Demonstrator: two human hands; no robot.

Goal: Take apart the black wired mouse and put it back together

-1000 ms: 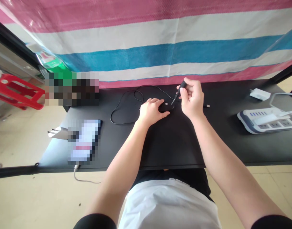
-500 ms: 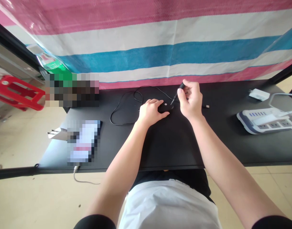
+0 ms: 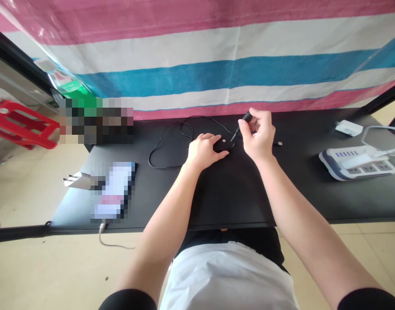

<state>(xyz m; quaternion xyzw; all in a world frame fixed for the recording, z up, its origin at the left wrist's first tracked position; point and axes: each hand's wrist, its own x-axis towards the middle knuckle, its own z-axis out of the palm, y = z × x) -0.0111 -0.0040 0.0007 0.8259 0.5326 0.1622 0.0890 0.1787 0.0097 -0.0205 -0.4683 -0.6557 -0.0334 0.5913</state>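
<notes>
My right hand (image 3: 259, 133) is closed around the black handle of a screwdriver (image 3: 245, 119). The tool slants down to the left, and its tip meets a dark object beside my left thumb. That object looks like a black computer mouse (image 3: 228, 145) lying on the black table (image 3: 229, 189); a small pale round spot shows on it. My left hand (image 3: 203, 150) holds it from the left, thumb and forefinger spread along its sides. Dark on dark, its outline is hard to make out. A thin black cable (image 3: 153, 150) loops behind my left hand, and a USB plug (image 3: 278, 143) lies right of my right wrist.
A white power strip (image 3: 357, 163) with a plugged-in cable and a white charger (image 3: 348, 128) are at the right. To the left lie a blurred phone (image 3: 115, 191) and another charger (image 3: 77, 181). A green-labelled bottle (image 3: 74, 90) stands at the back left, before a striped sheet (image 3: 197, 77).
Both hands stay in nearly the same place. The screwdriver handle in my right hand has tipped slightly to the right; the view has shifted a little.
</notes>
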